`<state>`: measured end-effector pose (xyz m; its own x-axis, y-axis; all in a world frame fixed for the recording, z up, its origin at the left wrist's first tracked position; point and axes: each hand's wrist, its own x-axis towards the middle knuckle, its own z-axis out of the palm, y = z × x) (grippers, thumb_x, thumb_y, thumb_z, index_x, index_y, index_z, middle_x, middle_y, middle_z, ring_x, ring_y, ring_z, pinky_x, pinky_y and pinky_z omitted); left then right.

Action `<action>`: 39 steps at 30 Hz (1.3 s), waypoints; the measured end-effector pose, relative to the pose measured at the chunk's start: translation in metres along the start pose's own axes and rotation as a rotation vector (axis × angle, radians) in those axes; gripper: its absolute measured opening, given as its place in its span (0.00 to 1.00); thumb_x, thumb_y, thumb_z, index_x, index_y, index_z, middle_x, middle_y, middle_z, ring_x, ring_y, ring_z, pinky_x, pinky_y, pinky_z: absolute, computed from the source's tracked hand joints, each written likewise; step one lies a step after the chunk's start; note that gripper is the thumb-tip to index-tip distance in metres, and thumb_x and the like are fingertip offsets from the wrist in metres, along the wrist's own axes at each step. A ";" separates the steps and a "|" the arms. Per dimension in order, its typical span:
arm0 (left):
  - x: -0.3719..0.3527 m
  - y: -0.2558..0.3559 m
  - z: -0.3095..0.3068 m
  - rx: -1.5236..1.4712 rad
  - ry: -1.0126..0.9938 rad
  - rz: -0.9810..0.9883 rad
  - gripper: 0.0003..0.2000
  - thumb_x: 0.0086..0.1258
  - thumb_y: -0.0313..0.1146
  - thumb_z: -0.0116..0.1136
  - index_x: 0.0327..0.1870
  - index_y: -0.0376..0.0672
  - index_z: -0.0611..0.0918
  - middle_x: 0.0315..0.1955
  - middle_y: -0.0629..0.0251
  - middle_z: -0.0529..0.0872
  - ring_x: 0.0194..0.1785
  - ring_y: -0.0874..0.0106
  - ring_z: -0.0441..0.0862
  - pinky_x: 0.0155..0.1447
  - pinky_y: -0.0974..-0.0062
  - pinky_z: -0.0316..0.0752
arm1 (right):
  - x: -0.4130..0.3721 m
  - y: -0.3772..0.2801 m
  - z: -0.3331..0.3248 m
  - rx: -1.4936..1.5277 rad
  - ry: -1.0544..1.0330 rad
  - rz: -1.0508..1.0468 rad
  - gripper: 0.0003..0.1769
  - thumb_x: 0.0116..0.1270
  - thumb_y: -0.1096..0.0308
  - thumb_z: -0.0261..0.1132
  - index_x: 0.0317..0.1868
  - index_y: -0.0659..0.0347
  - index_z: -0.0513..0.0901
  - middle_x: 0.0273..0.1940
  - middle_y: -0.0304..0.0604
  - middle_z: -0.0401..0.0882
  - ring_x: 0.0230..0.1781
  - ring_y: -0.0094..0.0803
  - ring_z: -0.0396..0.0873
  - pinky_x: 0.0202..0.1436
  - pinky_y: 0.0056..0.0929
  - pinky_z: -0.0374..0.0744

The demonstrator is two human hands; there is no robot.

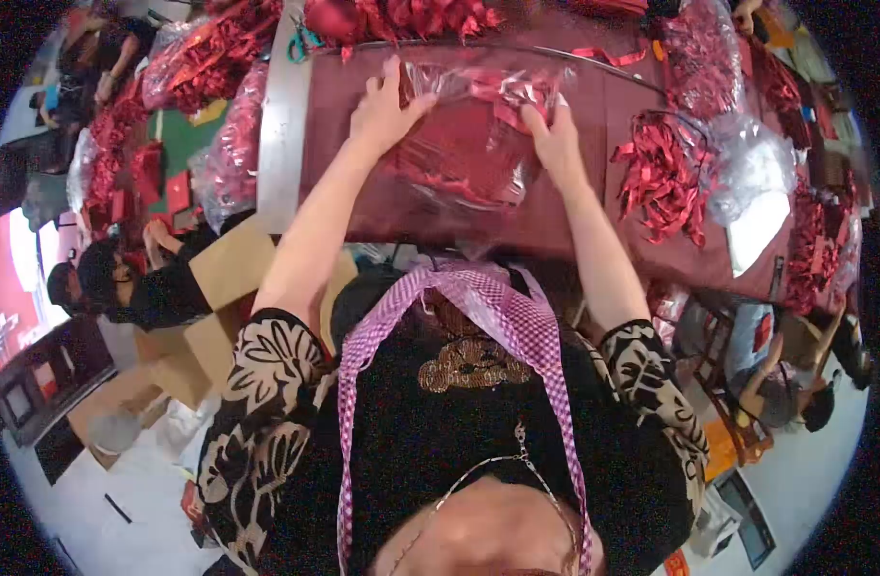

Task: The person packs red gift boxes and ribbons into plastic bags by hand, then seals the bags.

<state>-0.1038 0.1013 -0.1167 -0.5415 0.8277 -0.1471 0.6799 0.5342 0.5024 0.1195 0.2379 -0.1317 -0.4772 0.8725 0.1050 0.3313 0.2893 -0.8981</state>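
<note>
A clear plastic bag [464, 158] with red contents lies in front of me on the dark red tabletop; part of it is blurred and shiny. My left hand [387, 115] is at the bag's upper left edge, fingers spread and the thumb touching the plastic. At the upper right corner, my right hand [557, 149] has its thumb and fingers closed on the bag's edge. What exactly the red things inside are cannot be made out.
Teal-handled scissors [302, 43] lie at the table's far left, beside a heap of red ribbons [401, 17]. More red ribbon bundles [663, 178] and a plastic bag [747, 173] are at the right. Cardboard boxes [230, 257] stand at left. Other people work on both sides.
</note>
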 end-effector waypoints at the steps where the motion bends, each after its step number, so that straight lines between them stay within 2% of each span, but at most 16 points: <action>1: -0.001 -0.006 0.003 -0.085 0.020 0.023 0.47 0.58 0.61 0.57 0.72 0.44 0.49 0.63 0.37 0.61 0.63 0.43 0.64 0.62 0.56 0.65 | 0.004 0.012 -0.004 0.008 -0.016 0.014 0.24 0.66 0.59 0.59 0.56 0.69 0.70 0.43 0.51 0.80 0.48 0.38 0.77 0.54 0.34 0.71; 3: 0.000 -0.019 0.002 -0.132 -0.020 0.061 0.48 0.58 0.54 0.62 0.72 0.42 0.47 0.63 0.35 0.59 0.67 0.45 0.59 0.67 0.58 0.60 | 0.009 -0.021 -0.030 0.107 -0.089 0.088 0.25 0.67 0.60 0.58 0.59 0.68 0.69 0.50 0.55 0.76 0.53 0.42 0.74 0.56 0.35 0.71; 4: 0.001 -0.022 0.001 -0.212 -0.028 0.109 0.48 0.57 0.51 0.63 0.72 0.41 0.47 0.64 0.36 0.59 0.68 0.46 0.59 0.67 0.60 0.59 | 0.015 -0.024 -0.019 -0.155 0.245 -0.343 0.23 0.66 0.64 0.58 0.59 0.66 0.69 0.54 0.56 0.74 0.55 0.48 0.73 0.58 0.34 0.70; 5: 0.001 -0.026 0.000 -0.295 -0.039 0.155 0.48 0.57 0.48 0.64 0.72 0.40 0.46 0.64 0.37 0.59 0.68 0.47 0.58 0.68 0.61 0.58 | 0.018 -0.027 -0.016 -0.147 0.247 -0.341 0.23 0.66 0.64 0.58 0.59 0.66 0.69 0.54 0.56 0.74 0.55 0.48 0.73 0.58 0.34 0.70; 7: -0.010 -0.028 0.009 -0.317 -0.001 0.170 0.46 0.58 0.42 0.64 0.71 0.37 0.47 0.63 0.37 0.61 0.67 0.48 0.60 0.68 0.62 0.59 | 0.025 -0.048 -0.001 -0.343 -0.039 -0.399 0.25 0.64 0.65 0.59 0.60 0.64 0.69 0.59 0.57 0.69 0.60 0.51 0.67 0.64 0.37 0.65; 11: -0.035 -0.036 0.033 -0.432 0.173 0.245 0.37 0.65 0.34 0.55 0.69 0.30 0.48 0.57 0.35 0.68 0.62 0.45 0.67 0.64 0.61 0.63 | 0.007 -0.074 0.081 -0.516 -0.220 -0.708 0.31 0.63 0.56 0.59 0.63 0.62 0.66 0.65 0.54 0.62 0.69 0.48 0.55 0.70 0.48 0.53; 14: -0.070 -0.024 0.043 -0.520 0.315 0.232 0.30 0.69 0.29 0.45 0.69 0.31 0.49 0.49 0.33 0.74 0.53 0.41 0.73 0.56 0.58 0.68 | 0.000 -0.074 0.112 -0.523 -0.295 -0.757 0.36 0.62 0.53 0.59 0.65 0.65 0.62 0.66 0.53 0.61 0.69 0.48 0.55 0.70 0.48 0.53; 19: -0.094 -0.008 0.052 -0.585 0.321 0.165 0.27 0.70 0.28 0.43 0.69 0.35 0.54 0.50 0.42 0.75 0.47 0.44 0.74 0.50 0.56 0.68 | -0.007 -0.071 0.103 -0.552 -0.421 -0.805 0.36 0.62 0.51 0.58 0.64 0.66 0.62 0.65 0.54 0.61 0.69 0.49 0.56 0.71 0.47 0.53; 23: -0.093 -0.002 0.044 -0.649 0.248 0.035 0.24 0.71 0.31 0.43 0.67 0.35 0.59 0.53 0.45 0.74 0.55 0.49 0.71 0.59 0.61 0.64 | 0.003 -0.070 0.099 -0.491 -0.396 -0.828 0.34 0.64 0.51 0.57 0.64 0.66 0.63 0.64 0.55 0.63 0.69 0.50 0.57 0.71 0.46 0.54; 26: -0.098 -0.019 0.032 -0.814 0.336 -0.123 0.22 0.73 0.38 0.42 0.62 0.30 0.66 0.57 0.46 0.72 0.64 0.55 0.66 0.68 0.67 0.57 | 0.025 -0.059 0.109 0.033 -0.497 -0.431 0.28 0.65 0.58 0.57 0.62 0.64 0.66 0.62 0.59 0.66 0.65 0.55 0.62 0.68 0.44 0.60; 29: -0.100 -0.022 0.038 -0.802 0.368 -0.194 0.21 0.75 0.38 0.39 0.60 0.30 0.68 0.58 0.49 0.72 0.63 0.61 0.67 0.67 0.70 0.59 | 0.029 -0.087 0.116 -0.388 -0.416 -0.612 0.29 0.63 0.58 0.60 0.61 0.64 0.67 0.62 0.59 0.65 0.64 0.55 0.63 0.68 0.44 0.60; 30: -0.100 -0.020 0.036 -0.801 0.371 -0.189 0.21 0.75 0.38 0.39 0.60 0.30 0.68 0.58 0.49 0.72 0.63 0.61 0.67 0.67 0.70 0.59 | 0.026 -0.095 0.122 -0.378 -0.527 -0.640 0.31 0.62 0.56 0.60 0.61 0.64 0.66 0.62 0.60 0.65 0.67 0.54 0.59 0.69 0.46 0.57; 33: -0.107 -0.019 0.031 -1.095 0.268 -0.331 0.21 0.76 0.40 0.38 0.59 0.30 0.69 0.57 0.52 0.73 0.62 0.64 0.69 0.65 0.70 0.61 | -0.007 -0.086 0.144 -0.498 -0.405 -0.856 0.35 0.60 0.50 0.61 0.61 0.65 0.66 0.63 0.57 0.65 0.68 0.51 0.57 0.71 0.48 0.54; 35: -0.118 -0.024 0.019 -0.876 0.251 -0.066 0.21 0.76 0.41 0.37 0.58 0.30 0.70 0.56 0.53 0.74 0.60 0.66 0.70 0.64 0.71 0.62 | -0.011 -0.088 0.141 -0.507 -0.423 -0.870 0.36 0.60 0.49 0.61 0.61 0.66 0.66 0.63 0.56 0.64 0.68 0.51 0.57 0.71 0.48 0.54; 36: -0.117 -0.021 0.025 -1.018 0.307 -0.370 0.22 0.76 0.41 0.38 0.58 0.30 0.70 0.55 0.52 0.74 0.60 0.65 0.70 0.63 0.70 0.63 | -0.012 -0.089 0.140 -0.510 -0.440 -0.892 0.36 0.60 0.48 0.61 0.60 0.66 0.67 0.64 0.55 0.64 0.68 0.51 0.57 0.71 0.48 0.53; 39: -0.118 -0.037 0.042 -0.778 0.290 -0.354 0.22 0.75 0.42 0.39 0.58 0.30 0.70 0.55 0.49 0.74 0.60 0.61 0.70 0.63 0.69 0.63 | -0.008 -0.088 0.134 -0.454 -0.413 -0.804 0.35 0.59 0.48 0.62 0.59 0.66 0.68 0.63 0.55 0.64 0.68 0.50 0.58 0.71 0.48 0.53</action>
<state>-0.0437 -0.0091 -0.1534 -0.8307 0.5048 -0.2349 -0.0199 0.3947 0.9186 -0.0152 0.1531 -0.1105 -0.9111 0.1731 0.3740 0.0250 0.9290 -0.3692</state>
